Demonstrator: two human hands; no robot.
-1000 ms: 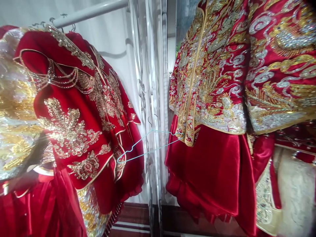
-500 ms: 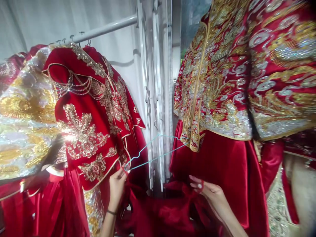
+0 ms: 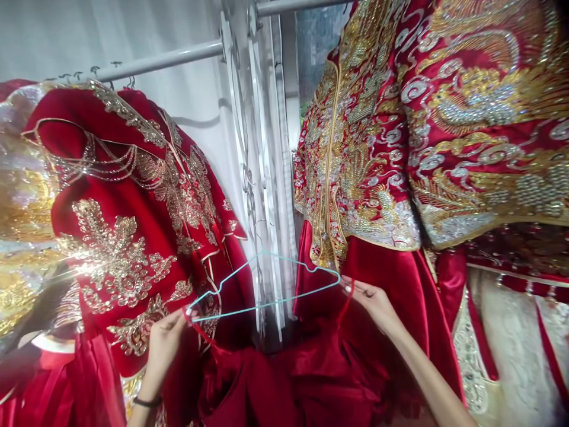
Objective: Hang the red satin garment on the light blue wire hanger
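Observation:
A thin light-blue wire hanger spans the space between my hands, its hook upward. My left hand, with a dark band at the wrist, pinches the hanger's left end together with a red strap. At the other end, my right hand has its fingers closed on a second red strap, right beside the hanger's right tip. Whether these fingers also grip the wire is unclear. Both straps run down to a dark red satin garment that hangs bunched below the hanger.
Left, a red jacket with gold beading hangs from a white rail. Right, red jackets with gold and silver embroidery hang above a red satin skirt. White rack posts stand between, before a pale curtain.
My right hand has risen with its strap to the hanger's right end. The hanger sits more level, and the dark red garment is lifted and spread. The view has shifted right.

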